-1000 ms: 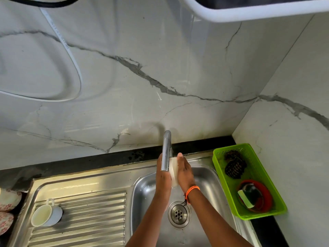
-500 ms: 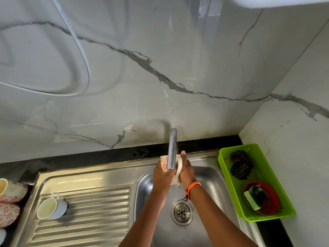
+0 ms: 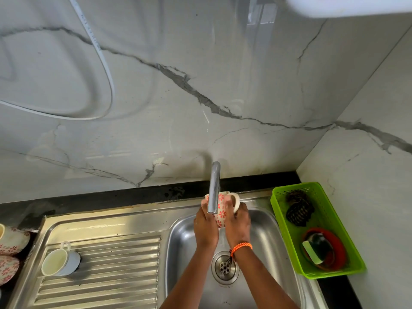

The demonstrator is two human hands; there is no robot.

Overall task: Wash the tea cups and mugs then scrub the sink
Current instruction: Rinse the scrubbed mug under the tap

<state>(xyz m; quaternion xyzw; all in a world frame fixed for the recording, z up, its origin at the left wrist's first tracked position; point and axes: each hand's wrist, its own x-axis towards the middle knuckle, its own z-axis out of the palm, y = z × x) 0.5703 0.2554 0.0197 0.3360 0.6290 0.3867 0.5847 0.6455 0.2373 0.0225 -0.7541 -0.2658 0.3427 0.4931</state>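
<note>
Head cam: both hands [image 3: 219,228] grip floral ceramic mug [image 3: 221,209].

I see a green basket [image 3: 278,198] right of the basin, holding dark scouring pads [image 3: 297,210] and a red dish [image 3: 341,248] with a sponge [image 3: 311,252]. A white cable [image 3: 104,63] loops across the marble wall [image 3: 223,63].

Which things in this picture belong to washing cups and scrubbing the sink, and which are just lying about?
Job in hand:
- flowered mug, held by left hand and right hand
- tap
- sink
- white cup
- flowered cups
- scrubbers

Lying about:
- green basket
- white cable
</note>
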